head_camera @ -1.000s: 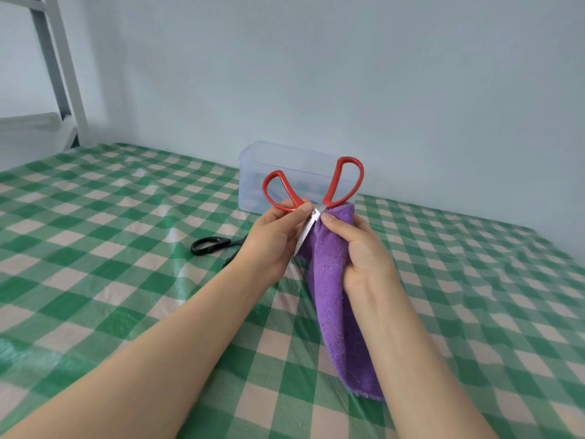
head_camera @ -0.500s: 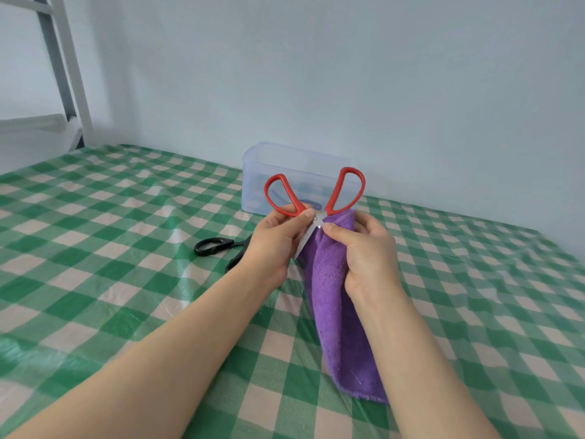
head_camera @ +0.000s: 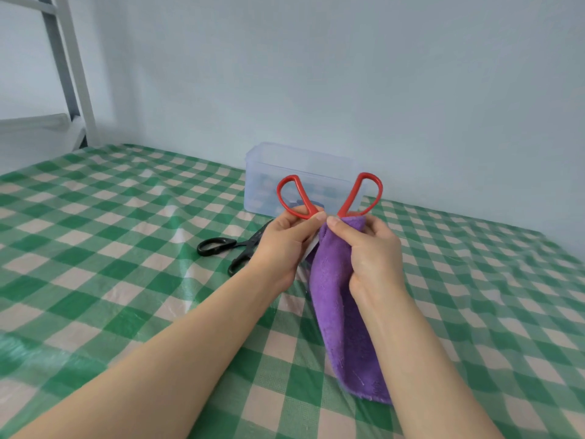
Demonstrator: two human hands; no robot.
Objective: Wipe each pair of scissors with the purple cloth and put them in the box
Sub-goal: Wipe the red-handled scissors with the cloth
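Far left: white metal frame against a pale wall. Glossy, wrinkled green-and-cream checked plastic tablecloth. Black-handled scissors lie flat on it, just left of the hands and untouched. Left hand pinches the red plastic-handled scissors below the left loop, handles up and splayed. Behind them, on the far side, is a clear rectangular plastic box with no lid; something dark blue sits inside, not identifiable. Right hand pinches the fuzzy purple cloth round the blade, thumb on top, and the rest hangs limp to the table.

Change over the last second: cloth and right hand have climbed to the pivot. The steel that was plain between the hands is now a sliver. Judgement: wipe of this pair is well along, boxing not yet done.
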